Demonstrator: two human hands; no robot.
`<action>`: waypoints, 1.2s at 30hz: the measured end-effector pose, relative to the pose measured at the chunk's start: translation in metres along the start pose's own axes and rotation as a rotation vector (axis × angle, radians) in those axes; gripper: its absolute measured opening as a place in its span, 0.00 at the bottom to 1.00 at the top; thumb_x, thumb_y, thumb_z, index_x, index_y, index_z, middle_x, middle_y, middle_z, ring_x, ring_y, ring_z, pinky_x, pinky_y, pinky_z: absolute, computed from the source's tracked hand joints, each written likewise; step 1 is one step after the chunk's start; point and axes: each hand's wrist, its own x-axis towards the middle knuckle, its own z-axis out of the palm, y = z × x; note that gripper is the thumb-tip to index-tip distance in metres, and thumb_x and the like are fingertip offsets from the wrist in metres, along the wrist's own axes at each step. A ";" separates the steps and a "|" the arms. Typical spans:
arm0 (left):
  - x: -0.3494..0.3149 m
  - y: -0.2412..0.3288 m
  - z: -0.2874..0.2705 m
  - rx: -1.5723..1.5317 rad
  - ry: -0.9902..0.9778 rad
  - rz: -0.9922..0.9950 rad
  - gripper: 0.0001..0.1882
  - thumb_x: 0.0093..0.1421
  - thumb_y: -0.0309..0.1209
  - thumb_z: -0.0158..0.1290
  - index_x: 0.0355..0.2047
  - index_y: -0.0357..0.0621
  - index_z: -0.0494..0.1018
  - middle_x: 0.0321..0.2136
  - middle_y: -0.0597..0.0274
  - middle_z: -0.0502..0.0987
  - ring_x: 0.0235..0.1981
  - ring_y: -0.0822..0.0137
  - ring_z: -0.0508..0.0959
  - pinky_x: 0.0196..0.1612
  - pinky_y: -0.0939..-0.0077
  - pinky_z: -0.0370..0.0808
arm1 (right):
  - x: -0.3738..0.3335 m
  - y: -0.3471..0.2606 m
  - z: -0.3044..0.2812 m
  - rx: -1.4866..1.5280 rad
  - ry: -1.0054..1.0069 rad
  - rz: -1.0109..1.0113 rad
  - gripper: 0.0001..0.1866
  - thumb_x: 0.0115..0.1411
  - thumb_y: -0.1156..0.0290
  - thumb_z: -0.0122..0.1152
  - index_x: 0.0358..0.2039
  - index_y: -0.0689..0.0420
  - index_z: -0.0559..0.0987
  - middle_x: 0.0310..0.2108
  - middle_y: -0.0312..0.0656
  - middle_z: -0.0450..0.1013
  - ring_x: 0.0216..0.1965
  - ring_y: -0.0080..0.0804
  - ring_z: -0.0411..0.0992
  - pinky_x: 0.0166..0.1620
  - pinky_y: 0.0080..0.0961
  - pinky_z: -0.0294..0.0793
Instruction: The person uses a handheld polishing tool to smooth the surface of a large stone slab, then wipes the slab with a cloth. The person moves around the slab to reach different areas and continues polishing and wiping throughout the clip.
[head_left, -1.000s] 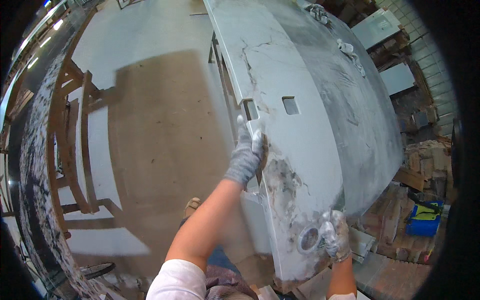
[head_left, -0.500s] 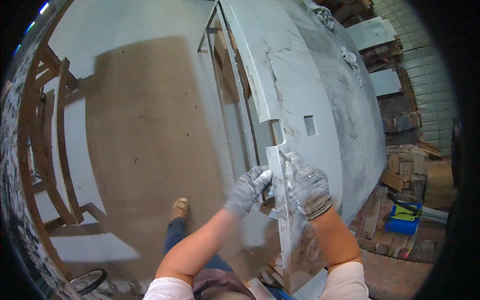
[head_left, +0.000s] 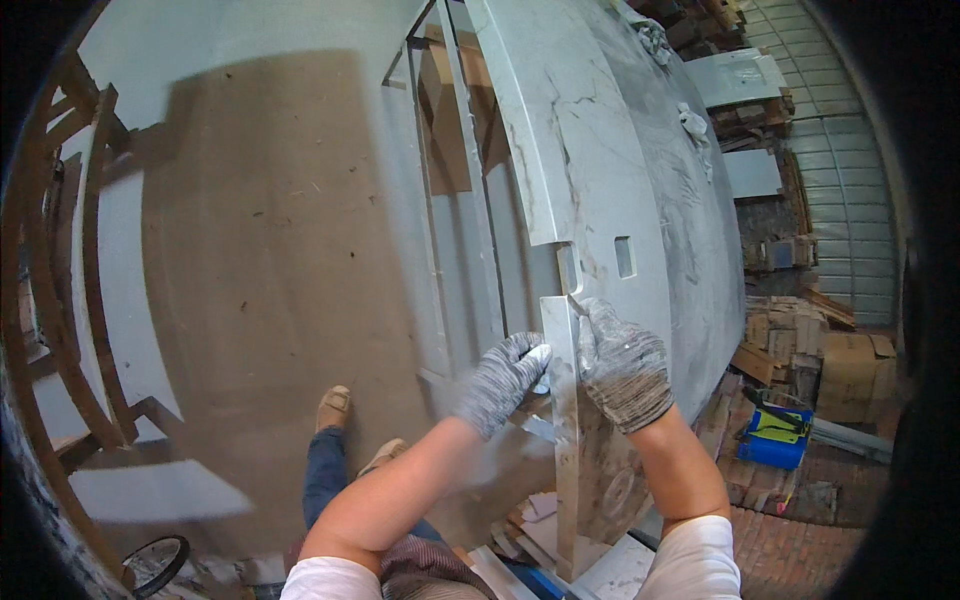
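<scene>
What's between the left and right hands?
Head view: the pale slab's edge, with the left hand on its left and the right hand over its top face.

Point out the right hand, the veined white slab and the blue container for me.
Right hand [head_left: 624,362]: head view, on the back of the glove.
Veined white slab [head_left: 602,185]: head view, on its broad pale face.
Blue container [head_left: 771,453]: head view, on its blue side.

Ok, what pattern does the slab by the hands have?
The slab is whitish with irregular dark veins, showing best in the head view.
</scene>
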 end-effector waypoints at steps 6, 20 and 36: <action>-0.002 0.004 0.001 0.054 0.037 0.025 0.10 0.67 0.34 0.51 0.42 0.40 0.75 0.29 0.69 0.75 0.30 0.76 0.71 0.36 0.78 0.72 | 0.004 -0.005 -0.004 -0.022 -0.038 -0.054 0.15 0.57 0.73 0.56 0.46 0.58 0.75 0.24 0.51 0.74 0.24 0.51 0.75 0.28 0.43 0.73; -0.003 -0.003 0.003 -0.013 -0.074 -0.006 0.13 0.68 0.36 0.48 0.40 0.39 0.75 0.28 0.67 0.75 0.28 0.73 0.72 0.35 0.74 0.73 | 0.005 -0.018 -0.023 -0.372 -0.210 -0.221 0.16 0.55 0.70 0.56 0.44 0.61 0.75 0.26 0.50 0.76 0.29 0.47 0.76 0.31 0.40 0.75; 0.002 -0.012 0.012 -0.123 0.020 -0.058 0.13 0.67 0.37 0.51 0.41 0.39 0.77 0.26 0.67 0.77 0.27 0.75 0.74 0.32 0.75 0.74 | -0.015 -0.001 -0.016 -0.278 -0.121 -0.302 0.18 0.56 0.71 0.56 0.48 0.59 0.72 0.26 0.51 0.76 0.29 0.49 0.76 0.31 0.41 0.74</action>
